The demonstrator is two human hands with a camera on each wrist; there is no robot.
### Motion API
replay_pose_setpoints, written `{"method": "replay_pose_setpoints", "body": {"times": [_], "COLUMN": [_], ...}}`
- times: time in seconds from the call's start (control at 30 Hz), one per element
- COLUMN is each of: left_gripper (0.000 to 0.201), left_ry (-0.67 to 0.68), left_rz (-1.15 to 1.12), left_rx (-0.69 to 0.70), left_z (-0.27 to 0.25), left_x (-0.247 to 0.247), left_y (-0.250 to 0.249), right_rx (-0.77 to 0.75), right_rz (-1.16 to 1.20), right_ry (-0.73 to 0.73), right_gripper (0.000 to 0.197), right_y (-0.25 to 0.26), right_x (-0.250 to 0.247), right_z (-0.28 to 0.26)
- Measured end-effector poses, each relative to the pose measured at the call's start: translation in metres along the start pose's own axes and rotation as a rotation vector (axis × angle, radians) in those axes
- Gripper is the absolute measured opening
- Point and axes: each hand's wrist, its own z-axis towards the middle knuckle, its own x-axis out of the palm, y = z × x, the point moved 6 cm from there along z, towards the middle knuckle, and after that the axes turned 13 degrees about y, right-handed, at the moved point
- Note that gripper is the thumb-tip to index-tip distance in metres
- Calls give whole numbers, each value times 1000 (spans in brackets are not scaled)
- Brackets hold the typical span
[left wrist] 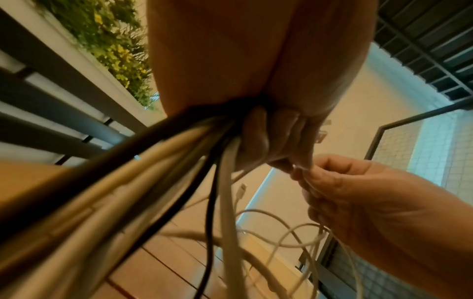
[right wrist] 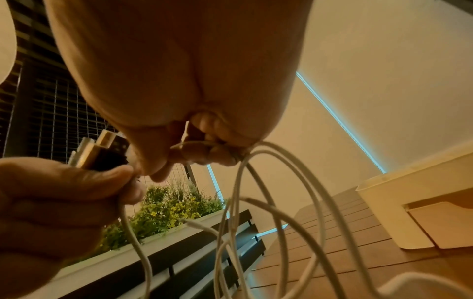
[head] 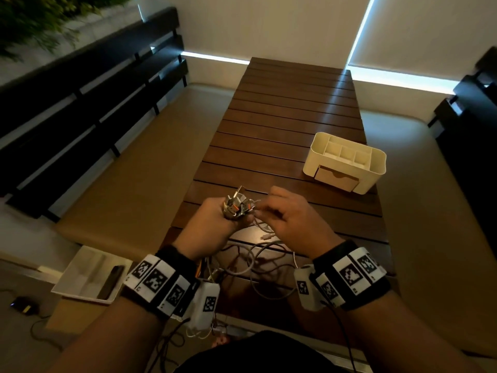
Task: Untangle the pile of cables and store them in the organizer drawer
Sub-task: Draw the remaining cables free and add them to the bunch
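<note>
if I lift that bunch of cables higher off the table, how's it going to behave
Probably floppy: the cables sag in loose loops below the left hand. Likely to snag, since white and dark strands cross each other. The plug ends bunched in that grip should stay put; thin strands by the right hand may slip.

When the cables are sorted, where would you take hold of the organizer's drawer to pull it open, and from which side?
Grip the organizer drawer at the shallow curved notch in the middle of its top edge, hooking fingertips in from the front, the face turned toward the person. The drawer front is flat with no knob, so that cut-out looks like the only purchase. Both hands are busy with cables now; the right hand is nearer.
</note>
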Motion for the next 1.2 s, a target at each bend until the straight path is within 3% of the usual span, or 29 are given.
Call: {"method": "replay_pose_setpoints", "body": {"times": [0.1, 0.17, 0.27, 0.4, 0.57, 0.67, 0.73, 0.8, 0.87, 1.0, 1.13, 1.2], "left_gripper": [9, 17, 21, 31, 21, 21, 27, 24, 13, 8, 10, 11], "left_ry": [-155, -257, -249, -71, -224, -109, -19, -7, -49, -238, -303, -315], "left_rz": [18, 2, 22, 77, 108, 138, 147, 162, 143, 98, 50, 35], "left_rx": [-28, -55, -139, -265, -125, -94, -87, -98, -118, -79, -125, -140], "left_z": [-5, -10, -14, -13, -13, -2, 5, 8, 7, -3, -14, -20], "left_x": [-20, -35, -40, -21, -21, -3, 7, 7, 1, -18, -31, -34], "left_y": [5, 10, 18, 25, 5, -3, -1, 2, 5, 4, 12, 16], "right_rx": [111, 250, 385, 295, 178, 80, 11, -13, -8, 192, 514, 552], "right_rz": [43, 17, -63, -105, -114, -144, -154, -158, -162, -165, -358, -375], "right_ry": [65, 150, 179, 67, 125, 119, 74, 18, 9, 101, 252, 224], "right_gripper": [19, 23, 26, 22, 21, 25, 39, 46, 40, 18, 25, 22], "right_y": [-16, -39, -63, -57, -43, -26, -15, -11, -16, -52, -93, -99], "right_x": [-3, -2, -5, -13, 2, 10, 11, 7, 7, 19, 21, 13], "right_z": [-7, -12, -17, -13, -8, -4, -2, -2, -4, -13, -33, -36]}}
